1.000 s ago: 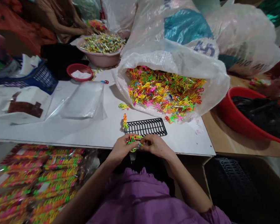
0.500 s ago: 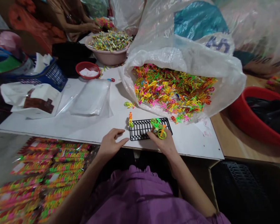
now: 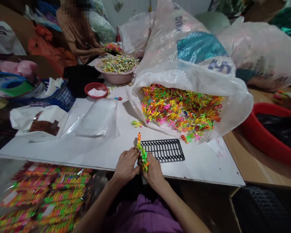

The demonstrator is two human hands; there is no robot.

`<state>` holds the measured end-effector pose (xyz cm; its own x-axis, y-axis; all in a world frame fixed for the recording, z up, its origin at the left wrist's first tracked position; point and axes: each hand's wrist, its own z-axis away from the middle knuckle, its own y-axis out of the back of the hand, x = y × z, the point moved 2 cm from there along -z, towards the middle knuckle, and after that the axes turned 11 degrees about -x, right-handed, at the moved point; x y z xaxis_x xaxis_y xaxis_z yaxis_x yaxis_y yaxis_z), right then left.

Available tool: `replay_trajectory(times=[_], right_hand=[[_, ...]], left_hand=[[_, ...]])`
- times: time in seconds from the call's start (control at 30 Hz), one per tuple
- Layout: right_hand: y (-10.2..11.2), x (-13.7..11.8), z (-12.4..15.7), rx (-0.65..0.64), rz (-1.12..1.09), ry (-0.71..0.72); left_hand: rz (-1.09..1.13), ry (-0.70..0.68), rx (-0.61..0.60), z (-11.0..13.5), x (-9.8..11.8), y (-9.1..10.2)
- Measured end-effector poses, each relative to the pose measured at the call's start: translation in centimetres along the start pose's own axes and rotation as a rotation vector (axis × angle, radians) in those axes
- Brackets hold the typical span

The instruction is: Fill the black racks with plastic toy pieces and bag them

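A black plastic rack (image 3: pixel 169 150) with rows of slots lies flat near the table's front edge. At its left end stands a small orange and yellow plastic toy (image 3: pixel 139 140). My right hand (image 3: pixel 155 171) is closed on a green wheeled plastic toy (image 3: pixel 144 158), held over the rack's left end just in front of the first toy. From the left, my left hand (image 3: pixel 126 165) curls its fingers and thumb against the rack's left end and the toys; what they pinch is hidden.
An open white sack (image 3: pixel 191 74) spills similar toys onto the table (image 3: pixel 104 152). Clear plastic bags (image 3: pixel 97 118) and a red bowl (image 3: pixel 96 90) stand left. Behind is a pink basin (image 3: pixel 118 77) of small tubes. A person (image 3: pixel 80 38) works beyond. Packed toys (image 3: pixel 60 194) lie below left.
My right hand has carried the green toy leftward to the rack's left end. My left hand has closed in from beside the rack. The whole view has tilted up.
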<state>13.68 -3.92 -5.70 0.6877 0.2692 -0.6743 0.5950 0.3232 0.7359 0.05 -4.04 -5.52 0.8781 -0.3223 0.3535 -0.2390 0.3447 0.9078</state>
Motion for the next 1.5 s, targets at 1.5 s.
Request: replay_trajectory(times=[1.5], right_hand=[[10.9, 3.8, -13.2, 0.012, 0.576, -0.177]], left_hand=[[1.143, 0.135, 0.033, -2.0, -0.5, 3.6]])
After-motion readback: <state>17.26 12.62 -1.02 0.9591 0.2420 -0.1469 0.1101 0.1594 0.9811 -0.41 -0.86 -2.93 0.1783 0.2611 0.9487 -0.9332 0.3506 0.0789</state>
